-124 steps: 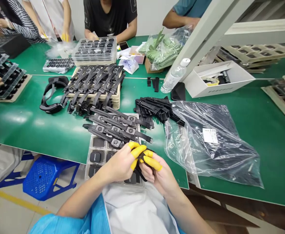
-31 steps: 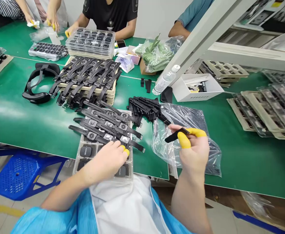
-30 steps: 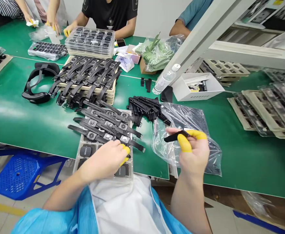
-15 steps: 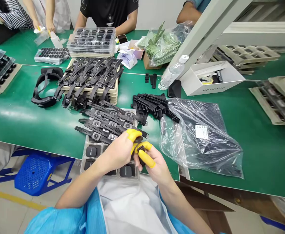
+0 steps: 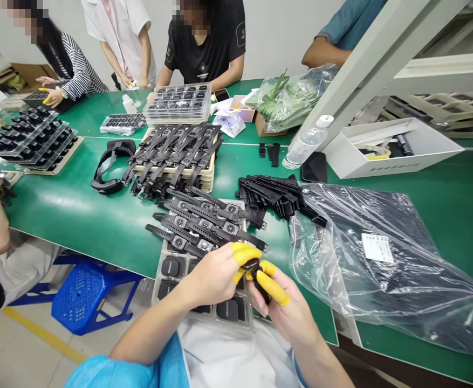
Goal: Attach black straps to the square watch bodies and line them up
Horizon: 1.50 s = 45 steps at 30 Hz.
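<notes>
Yellow finger covers are on both my hands, which meet above the front of a clear tray point(image 5: 157, 285). My left hand point(image 5: 220, 272) is closed on a black smartwatch point(image 5: 251, 264). The fingers of my right hand point(image 5: 287, 296) pinch a black watch strap point(image 5: 261, 286) against the watch's end; the joint between them is partly hidden. Strapped watches point(image 5: 204, 223) lie face down in slanting rows over the tray's far part. Square black watch bodies point(image 5: 227, 309) sit in its near compartments. Beyond my hands lies a heap of loose black straps point(image 5: 274, 194).
A large plastic bag point(image 5: 349, 253) covers the table at right. Behind are stacked watch trays point(image 5: 179, 148), a headset point(image 5: 109, 170), a water bottle point(image 5: 307, 143) and a white box point(image 5: 393, 148). A slanted post point(image 5: 365, 64) rises at right. Co-workers stand or sit across the table.
The view has swung up and left, so the scene sits lower and further right, with more of the co-workers showing. My hands stay together, and the watch's dark face shows more plainly.
</notes>
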### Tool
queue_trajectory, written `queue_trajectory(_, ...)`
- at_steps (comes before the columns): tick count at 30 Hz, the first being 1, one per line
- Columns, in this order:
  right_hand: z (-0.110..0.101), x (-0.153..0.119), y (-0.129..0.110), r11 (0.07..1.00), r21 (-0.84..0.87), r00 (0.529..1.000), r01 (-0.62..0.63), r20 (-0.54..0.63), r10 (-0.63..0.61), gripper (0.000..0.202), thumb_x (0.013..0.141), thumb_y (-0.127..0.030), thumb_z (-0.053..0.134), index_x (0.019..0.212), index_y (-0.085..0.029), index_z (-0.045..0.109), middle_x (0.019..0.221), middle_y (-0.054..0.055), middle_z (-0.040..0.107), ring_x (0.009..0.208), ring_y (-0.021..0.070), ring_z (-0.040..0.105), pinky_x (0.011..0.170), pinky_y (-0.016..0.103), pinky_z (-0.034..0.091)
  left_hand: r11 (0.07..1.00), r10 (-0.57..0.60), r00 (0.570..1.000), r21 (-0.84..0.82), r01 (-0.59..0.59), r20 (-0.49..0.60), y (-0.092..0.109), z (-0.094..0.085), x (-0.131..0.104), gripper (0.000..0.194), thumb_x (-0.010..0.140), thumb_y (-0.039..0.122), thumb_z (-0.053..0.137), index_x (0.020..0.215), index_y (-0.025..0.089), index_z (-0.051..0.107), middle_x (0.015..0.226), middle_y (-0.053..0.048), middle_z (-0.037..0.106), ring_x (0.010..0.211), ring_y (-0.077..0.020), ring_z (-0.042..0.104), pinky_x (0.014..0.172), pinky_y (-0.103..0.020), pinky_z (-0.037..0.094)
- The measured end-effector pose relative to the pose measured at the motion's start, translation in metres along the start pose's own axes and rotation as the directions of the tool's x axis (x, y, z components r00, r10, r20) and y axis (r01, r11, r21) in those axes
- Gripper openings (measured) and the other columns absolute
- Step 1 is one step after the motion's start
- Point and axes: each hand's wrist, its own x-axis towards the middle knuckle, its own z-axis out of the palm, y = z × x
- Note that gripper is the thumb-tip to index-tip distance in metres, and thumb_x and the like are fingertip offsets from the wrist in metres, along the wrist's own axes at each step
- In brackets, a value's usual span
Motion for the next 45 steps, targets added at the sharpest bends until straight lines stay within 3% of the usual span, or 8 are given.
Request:
queue_trajectory(4, -0.002, -0.001, -0.002, 1.0, 0.007, 1.0, 0.007, -0.003, -0.007, 0.042, 0.092, -0.062, 0.069, 0.089, -0.021, 0.062, 0.05, -0.006, 0.048, 0.044, 0.0099, 0.033, 0.047, 0.026, 0.027, 1.0, -0.013, 0.999, -0.023, 0.013, -0.029, 0.0, 0.0, -0.001, 0.047, 0.096, 0.007, 0.042, 0.141, 0.016, 0.053, 0.135, -0.016, 0.067, 0.134, -0.0247, 0.061, 0.113, -0.044, 0.055)
queue_trajectory(9, -0.007, -0.002, 0.005, 0.998, -0.047, 0.994, -0.041, 0.102, 0.046, 0.043, 0.094, -0.061, 0.068, 0.087, -0.019, 0.064, 0.047, -0.005, 0.048, 0.043, 0.0099, 0.032, 0.048, 0.027, 0.025, 1.0, -0.008, 0.994, 0.008, 0.007, 0.113, 0.004, -0.004, -0.001, 0.057, 0.087, 0.002, 0.043, 0.142, 0.015, 0.054, 0.138, -0.014, 0.066, 0.133, -0.0237, 0.06, 0.114, -0.042, 0.054)
queue_trajectory(21, 0.006, -0.002, -0.004, 0.99, 0.13, 0.998, -0.05, -0.042, 0.055, 0.039, 0.091, -0.057, 0.073, 0.083, -0.022, 0.058, 0.048, -0.006, 0.044, 0.043, 0.009, 0.03, 0.045, 0.025, 0.024, 0.995, -0.018, 0.998, 0.1, 0.012, 0.057, 0.006, 0.002, -0.001, 0.046, 0.097, 0.012, 0.041, 0.141, 0.007, 0.054, 0.129, -0.02, 0.065, 0.127, -0.0281, 0.059, 0.109, -0.044, 0.055)
queue_trajectory(25, 0.006, -0.002, -0.006, 0.995, 0.1, 0.992, -0.015, -0.122, 0.028, 0.038, 0.09, -0.055, 0.076, 0.1, -0.025, 0.056, 0.047, -0.009, 0.045, 0.041, 0.0079, 0.029, 0.044, 0.023, 0.023, 0.998, -0.046, 0.994, 0.054, 0.041, 0.099, 0.009, 0.0, 0.0, 0.048, 0.102, 0.023, 0.043, 0.147, 0.008, 0.049, 0.13, -0.02, 0.062, 0.123, -0.0285, 0.058, 0.107, -0.046, 0.056)
queue_trajectory(30, 0.004, -0.001, -0.005, 1.0, 0.014, 0.987, 0.026, -0.16, -0.023, 0.04, 0.09, -0.054, 0.077, 0.1, -0.026, 0.051, 0.045, -0.01, 0.047, 0.04, 0.0075, 0.031, 0.044, 0.021, 0.022, 0.994, -0.076, 0.993, 0.085, 0.068, 0.095, 0.008, 0.004, 0.001, 0.04, 0.103, 0.022, 0.042, 0.137, 0.008, 0.058, 0.119, -0.019, 0.065, 0.115, -0.0278, 0.06, 0.105, -0.045, 0.056)
queue_trajectory(36, 0.009, -0.002, -0.004, 0.993, 0.109, 0.992, 0.048, -0.123, -0.034, 0.035, 0.093, -0.049, 0.075, 0.099, -0.028, 0.048, 0.041, -0.013, 0.04, 0.037, 0.0074, 0.025, 0.043, 0.021, 0.019, 0.957, -0.143, 0.978, -0.23, 0.175, 0.151, 0.002, 0.018, -0.001, 0.031, 0.101, 0.015, 0.044, 0.128, 0.012, 0.059, 0.118, -0.017, 0.069, 0.11, -0.0248, 0.068, 0.098, -0.039, 0.058)
queue_trajectory(41, 0.018, -0.004, -0.009, 0.987, 0.137, 0.995, 0.082, -0.068, -0.073, 0.034, 0.094, -0.047, 0.074, 0.1, -0.028, 0.047, 0.042, -0.013, 0.041, 0.036, 0.0073, 0.025, 0.043, 0.02, 0.021, 0.716, -0.252, 0.966, -0.659, 0.231, 0.064, 0.0, 0.028, -0.007, 0.034, 0.101, 0.023, 0.055, 0.134, 0.016, 0.053, 0.122, -0.015, 0.068, 0.11, -0.0238, 0.071, 0.095, -0.037, 0.059)
queue_trajectory(45, 0.022, -0.003, -0.013, 0.983, 0.145, 0.994, 0.109, -0.015, -0.108, 0.036, 0.094, -0.048, 0.074, 0.102, -0.028, 0.046, 0.045, -0.013, 0.044, 0.038, 0.0079, 0.027, 0.043, 0.02, 0.023, 0.682, -0.292, 0.956, -0.701, 0.207, -0.002, 0.004, 0.022, -0.008, 0.03, 0.103, 0.032, 0.057, 0.129, 0.017, 0.056, 0.121, -0.013, 0.068, 0.111, -0.0234, 0.07, 0.099, -0.037, 0.057)
